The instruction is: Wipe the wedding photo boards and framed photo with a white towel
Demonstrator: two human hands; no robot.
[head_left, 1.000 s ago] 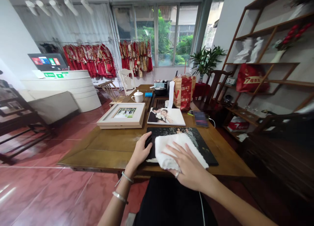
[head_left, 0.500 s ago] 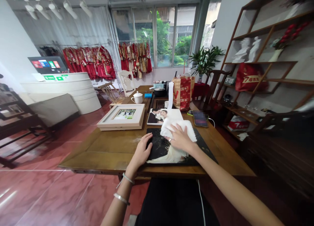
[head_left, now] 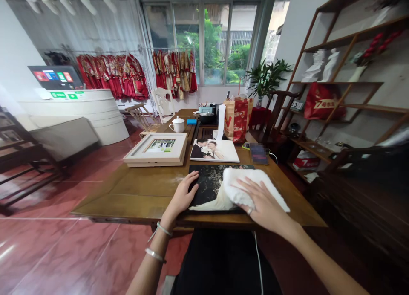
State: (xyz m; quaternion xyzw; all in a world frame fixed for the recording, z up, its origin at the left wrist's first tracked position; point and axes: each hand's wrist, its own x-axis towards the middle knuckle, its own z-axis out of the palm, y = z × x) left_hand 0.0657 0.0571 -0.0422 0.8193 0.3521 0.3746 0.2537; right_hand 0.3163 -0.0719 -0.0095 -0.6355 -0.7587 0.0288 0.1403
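A dark photo panel (head_left: pixel 207 180) showing a pale gown and small blossoms lies flat near the table's front edge. My left hand (head_left: pixel 186 192) rests on its left edge, fingers stretched out and slightly apart, steadying nothing else. On the panel's right side my right hand (head_left: pixel 260 199) presses a folded white towel (head_left: pixel 236 180), fingers spread over it and thumb at its near edge. The towel covers the right part of the panel. Just behind lies a light photo panel (head_left: pixel 223 152) showing a couple.
The wooden table (head_left: pixel 140 197) holds a stack of pale picture frames (head_left: pixel 156 162) on the left. Farther back stand a white lidded cup (head_left: pixel 178 125), a red-and-tan paper bag (head_left: pixel 237 120) and a black bowl (head_left: pixel 207 117). A phone (head_left: pixel 258 153) with a cable lies at right.
My right hand has slid the towel right and toward me across the dark panel, uncovering its upper middle. My left hand stays on the left edge. The view has shifted slightly.
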